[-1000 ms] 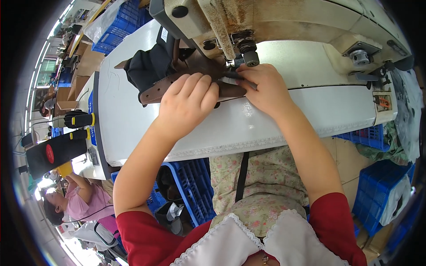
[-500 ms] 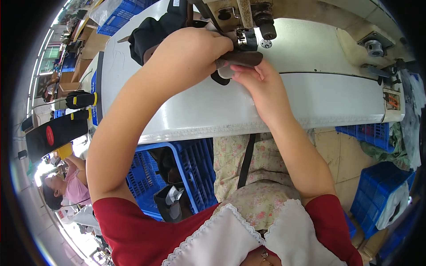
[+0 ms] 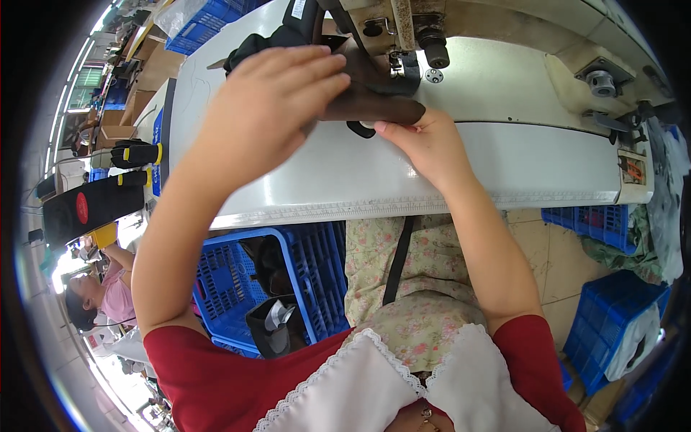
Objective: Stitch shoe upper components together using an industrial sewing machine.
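A dark brown, soft-looking workpiece [image 3: 374,106] lies on the white sewing machine bed, with its inner edge beside the presser foot [image 3: 402,66]. Black fabric [image 3: 291,32] joins it or lies against it at the far left; a small white label shows there. My left hand [image 3: 270,111] is over the left part of the workpiece, fingers stretched out and slightly blurred. With thumb and fingers, my right hand [image 3: 428,144] pinches the workpiece's right end from the near side. A small black curved part [image 3: 360,129] pokes out below the brown edge.
The sewing machine arm [image 3: 504,14] overhangs the far side. A pointed metal tool [image 3: 216,64] lies left of the black fabric. Below the table edge stands a blue basket [image 3: 288,266] with dark pieces; more blue crates [image 3: 612,317] are at right. Another person [image 3: 108,288] sits far left.
My left hand has opened from its closed grip near the presser foot and moved left. More of the brown workpiece shows now. My right hand keeps hold at its right end.
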Available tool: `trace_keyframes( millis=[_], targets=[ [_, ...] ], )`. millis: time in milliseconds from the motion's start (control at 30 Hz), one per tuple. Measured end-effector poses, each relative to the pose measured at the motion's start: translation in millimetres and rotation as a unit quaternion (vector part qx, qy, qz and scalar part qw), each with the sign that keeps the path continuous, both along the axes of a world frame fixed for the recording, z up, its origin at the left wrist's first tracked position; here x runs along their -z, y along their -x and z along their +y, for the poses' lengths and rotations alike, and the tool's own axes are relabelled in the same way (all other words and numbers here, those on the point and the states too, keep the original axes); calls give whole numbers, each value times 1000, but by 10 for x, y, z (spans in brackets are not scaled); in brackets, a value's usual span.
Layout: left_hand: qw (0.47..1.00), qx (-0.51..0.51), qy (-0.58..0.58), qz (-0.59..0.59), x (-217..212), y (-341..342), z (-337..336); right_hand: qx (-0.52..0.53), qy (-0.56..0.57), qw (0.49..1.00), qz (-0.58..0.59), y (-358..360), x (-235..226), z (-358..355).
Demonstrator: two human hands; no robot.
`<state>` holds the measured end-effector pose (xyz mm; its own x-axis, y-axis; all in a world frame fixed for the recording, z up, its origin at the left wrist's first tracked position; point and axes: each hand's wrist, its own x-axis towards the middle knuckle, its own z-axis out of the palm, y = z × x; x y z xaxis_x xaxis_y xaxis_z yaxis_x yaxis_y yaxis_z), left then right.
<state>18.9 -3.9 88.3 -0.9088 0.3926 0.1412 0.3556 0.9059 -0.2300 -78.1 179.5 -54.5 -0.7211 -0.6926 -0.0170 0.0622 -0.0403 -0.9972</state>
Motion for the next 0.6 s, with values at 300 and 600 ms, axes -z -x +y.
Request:
trace_keyframes(
  millis=[300, 600],
  targets=[
    [978, -10, 197, 74, 322, -158, 195, -166, 51, 927, -331, -178, -84, 165],
    [959, 41, 281, -4, 352, -232, 414, -112, 101, 912, -382, -380, 149, 209]
  ],
)
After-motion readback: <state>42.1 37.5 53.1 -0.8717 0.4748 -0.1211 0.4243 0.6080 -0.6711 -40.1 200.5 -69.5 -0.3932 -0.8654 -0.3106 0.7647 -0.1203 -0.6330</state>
